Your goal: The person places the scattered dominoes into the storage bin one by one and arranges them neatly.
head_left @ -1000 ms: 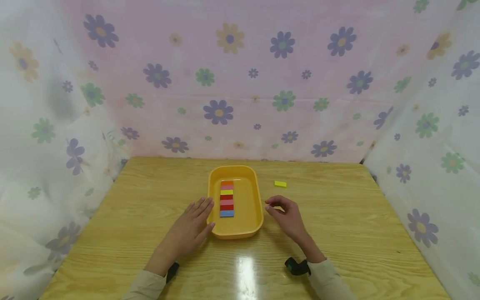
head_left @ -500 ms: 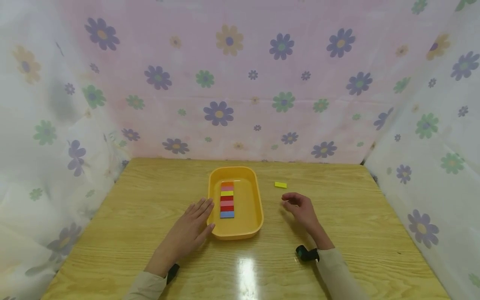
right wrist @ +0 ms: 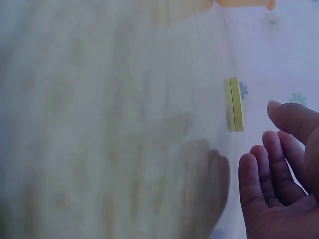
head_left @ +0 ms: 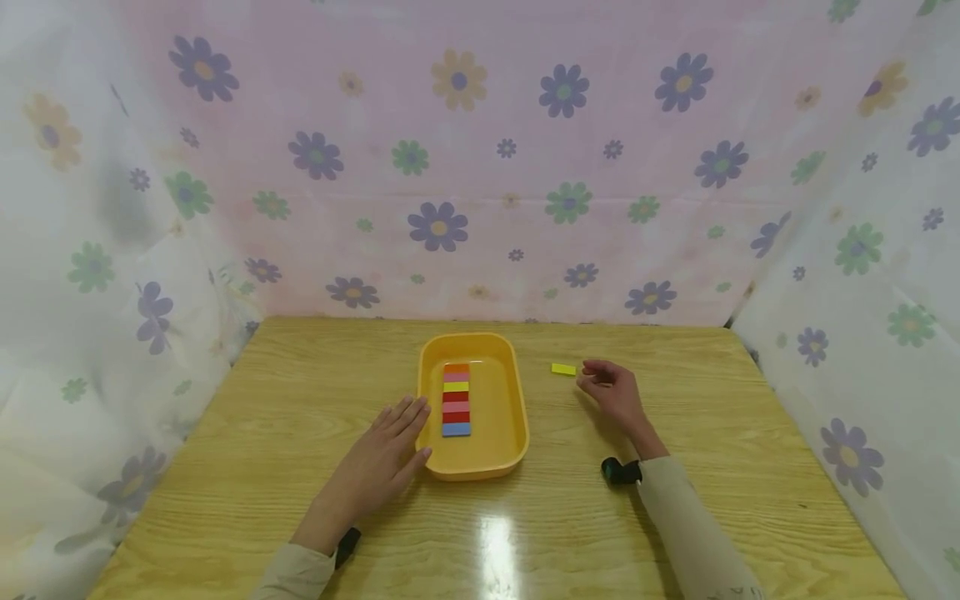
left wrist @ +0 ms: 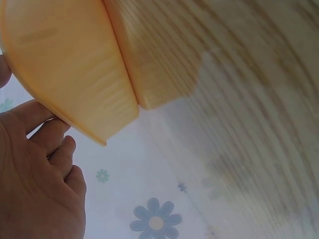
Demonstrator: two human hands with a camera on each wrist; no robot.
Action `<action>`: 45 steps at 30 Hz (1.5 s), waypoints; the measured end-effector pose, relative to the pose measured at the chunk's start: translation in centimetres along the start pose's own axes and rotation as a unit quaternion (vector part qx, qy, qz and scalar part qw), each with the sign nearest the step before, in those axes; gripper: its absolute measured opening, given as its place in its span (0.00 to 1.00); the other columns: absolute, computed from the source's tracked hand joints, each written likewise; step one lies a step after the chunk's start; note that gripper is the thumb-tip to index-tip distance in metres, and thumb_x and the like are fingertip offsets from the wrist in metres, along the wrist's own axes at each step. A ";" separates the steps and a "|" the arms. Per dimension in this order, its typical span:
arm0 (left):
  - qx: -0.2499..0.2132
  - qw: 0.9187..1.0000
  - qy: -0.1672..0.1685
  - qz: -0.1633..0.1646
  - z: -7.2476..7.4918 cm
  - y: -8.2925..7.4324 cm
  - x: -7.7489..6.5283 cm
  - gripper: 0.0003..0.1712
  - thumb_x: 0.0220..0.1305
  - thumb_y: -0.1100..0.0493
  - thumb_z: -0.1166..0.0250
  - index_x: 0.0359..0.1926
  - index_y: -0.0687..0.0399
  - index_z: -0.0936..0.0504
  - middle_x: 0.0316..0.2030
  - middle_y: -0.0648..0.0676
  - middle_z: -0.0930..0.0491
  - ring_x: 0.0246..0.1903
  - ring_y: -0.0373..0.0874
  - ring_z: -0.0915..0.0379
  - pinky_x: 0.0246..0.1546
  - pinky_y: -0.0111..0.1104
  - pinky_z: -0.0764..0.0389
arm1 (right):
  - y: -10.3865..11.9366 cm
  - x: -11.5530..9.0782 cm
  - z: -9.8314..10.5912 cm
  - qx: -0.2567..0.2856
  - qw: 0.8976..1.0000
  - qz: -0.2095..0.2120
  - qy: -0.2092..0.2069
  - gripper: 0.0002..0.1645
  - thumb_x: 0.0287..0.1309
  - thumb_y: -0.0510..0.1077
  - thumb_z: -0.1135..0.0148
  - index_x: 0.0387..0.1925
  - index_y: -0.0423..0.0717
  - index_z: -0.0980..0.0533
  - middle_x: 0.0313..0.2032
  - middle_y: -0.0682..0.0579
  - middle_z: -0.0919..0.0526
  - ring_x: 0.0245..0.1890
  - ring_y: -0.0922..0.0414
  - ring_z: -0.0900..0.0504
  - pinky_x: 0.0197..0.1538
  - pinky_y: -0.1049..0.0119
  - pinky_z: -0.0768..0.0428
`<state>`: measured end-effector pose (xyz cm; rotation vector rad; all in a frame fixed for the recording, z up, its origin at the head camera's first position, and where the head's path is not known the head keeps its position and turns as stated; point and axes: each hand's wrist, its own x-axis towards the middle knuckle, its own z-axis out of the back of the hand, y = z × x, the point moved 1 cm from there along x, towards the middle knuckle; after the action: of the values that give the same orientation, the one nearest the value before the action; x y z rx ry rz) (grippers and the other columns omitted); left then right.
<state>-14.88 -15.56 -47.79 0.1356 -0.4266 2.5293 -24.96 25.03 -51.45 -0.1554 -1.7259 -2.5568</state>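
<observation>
My left hand [head_left: 378,462] rests against the left rim of a yellow-orange plastic tray [head_left: 500,454], its fingers extended; in the left wrist view the fingers [left wrist: 42,119] touch the tray's edge. Inside the tray lies a column of several flat coloured blocks, with an orange block [head_left: 456,367] at the far end and a blue block [head_left: 456,429] at the near end. A single yellow block [head_left: 563,369] lies on the table right of the tray. Just right of that block hovers my right hand [head_left: 617,397], thumb and fingers apart, holding nothing; the right wrist view shows a gap between the thumb [right wrist: 291,117] and the block.
The wooden table [head_left: 300,375] is closed in by a flowered curtain [head_left: 510,167] behind and at both sides. A dark wrist device [head_left: 621,471] sits at the right sleeve. Light reflects off the table's near middle.
My right hand has moved from beside the tray's right rim, rightward and away from me, to beside the yellow block. The left hand and tray stay in place.
</observation>
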 end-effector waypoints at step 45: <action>-0.015 1.000 -0.009 -0.003 0.0 0.0 0.0 0.37 0.78 0.46 0.46 0.77 0.63 0.40 0.78 0.58 0.43 0.78 0.55 0.52 0.77 0.54 0.47 | -0.1 3.6 0.0 -0.156 0.984 0.003 0.089 0.17 0.64 0.40 0.31 0.49 0.31 0.19 0.41 0.38 0.14 0.38 0.48 0.16 0.44 0.57 0.15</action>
<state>-14.87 -15.52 -47.82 0.1473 -0.4688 2.5157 -28.56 25.14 -51.10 0.0563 -1.2561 -2.7247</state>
